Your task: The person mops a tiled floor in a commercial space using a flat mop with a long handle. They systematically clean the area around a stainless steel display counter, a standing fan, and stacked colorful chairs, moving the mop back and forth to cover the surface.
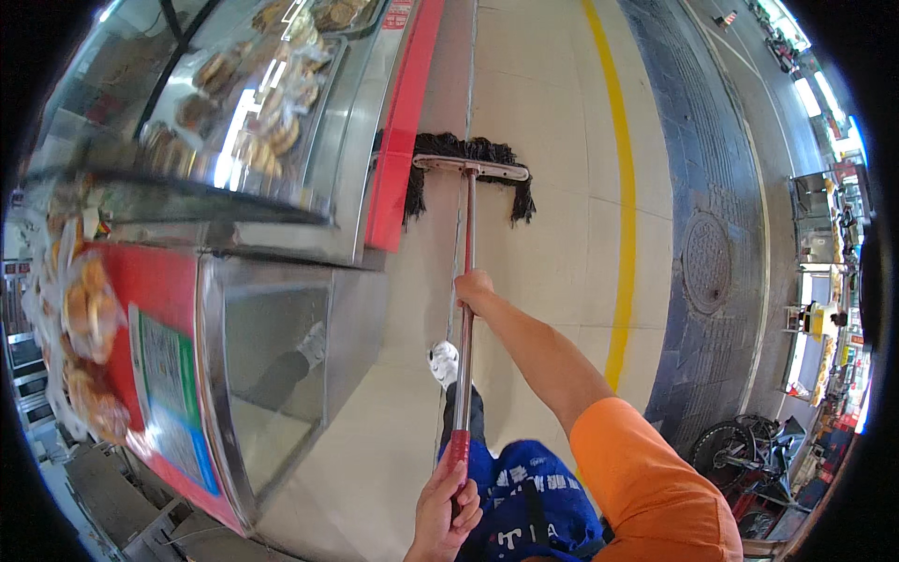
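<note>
A dust mop with a metal pole (465, 375) runs away from me across the pale tiled floor (552, 253). Its wide head (473, 168), fringed with dark strands, lies flat on the tiles, its left end against the red base of a display counter. My left hand (448, 510) is wrapped round the red grip at the near end of the pole. Farther along, my right hand (475, 288) is closed round the middle of the pole. A white shoe (445, 362) of mine shows just left of the pole, below the right hand.
On the left stands a glass display counter (375, 122) with trays of baked goods. Nearer is a glass-fronted cabinet (272, 356) with bagged food on top. A yellow line (627, 206) crosses the floor at right, before dark paving with a manhole cover (706, 262) and a parked bike (740, 454).
</note>
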Available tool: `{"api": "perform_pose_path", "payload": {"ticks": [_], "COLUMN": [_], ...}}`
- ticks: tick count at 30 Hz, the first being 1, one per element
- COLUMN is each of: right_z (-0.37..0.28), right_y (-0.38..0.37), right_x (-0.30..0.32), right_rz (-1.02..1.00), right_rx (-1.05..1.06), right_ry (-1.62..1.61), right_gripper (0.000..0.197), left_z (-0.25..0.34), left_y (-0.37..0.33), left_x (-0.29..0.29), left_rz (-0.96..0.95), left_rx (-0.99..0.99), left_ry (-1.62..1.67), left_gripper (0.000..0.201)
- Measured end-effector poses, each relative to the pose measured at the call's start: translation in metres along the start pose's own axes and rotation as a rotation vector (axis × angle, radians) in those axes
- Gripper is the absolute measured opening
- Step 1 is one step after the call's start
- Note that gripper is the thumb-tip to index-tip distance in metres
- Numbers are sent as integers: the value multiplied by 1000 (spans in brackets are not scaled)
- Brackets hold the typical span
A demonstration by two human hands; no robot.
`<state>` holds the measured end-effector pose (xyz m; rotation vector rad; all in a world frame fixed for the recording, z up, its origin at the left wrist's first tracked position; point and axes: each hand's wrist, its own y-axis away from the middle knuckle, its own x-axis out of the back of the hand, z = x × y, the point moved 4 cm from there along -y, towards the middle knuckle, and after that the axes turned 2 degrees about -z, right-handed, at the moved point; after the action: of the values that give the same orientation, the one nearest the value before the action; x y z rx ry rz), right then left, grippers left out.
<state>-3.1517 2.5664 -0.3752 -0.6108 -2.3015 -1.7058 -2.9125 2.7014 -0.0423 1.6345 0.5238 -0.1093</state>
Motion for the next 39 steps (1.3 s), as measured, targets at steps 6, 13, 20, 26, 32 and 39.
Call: {"api": "perform_pose_path", "payload": {"ticks": [6, 13, 20, 26, 32, 39], "right_z": [-14, -79, -190, -277, -398, -523], "right_y": [-91, -174, -229, -344, -464, -582], "right_x": [30, 78, 130, 148, 176, 241], "right_rz": [-130, -55, -84, -58, -115, -98], "right_rx": [112, -36, -167, -145, 162, -153], "right_ry": [95, -126, -402, -495, 110, -368], "right_gripper": [21, 29, 16, 18, 26, 18], "left_z": [41, 85, 177, 282, 387, 504], "left_y": [-34, -106, -158, -210, -295, -384], "left_x": [-66, -161, -254, -345, -430, -561], "left_rz": [37, 76, 86, 146, 135, -63], "left_rx": [36, 2, 26, -1, -5, 99], "left_ry": [-25, -23, 31, 28, 17, 242], "left_gripper": [30, 16, 16, 33, 21, 24]}}
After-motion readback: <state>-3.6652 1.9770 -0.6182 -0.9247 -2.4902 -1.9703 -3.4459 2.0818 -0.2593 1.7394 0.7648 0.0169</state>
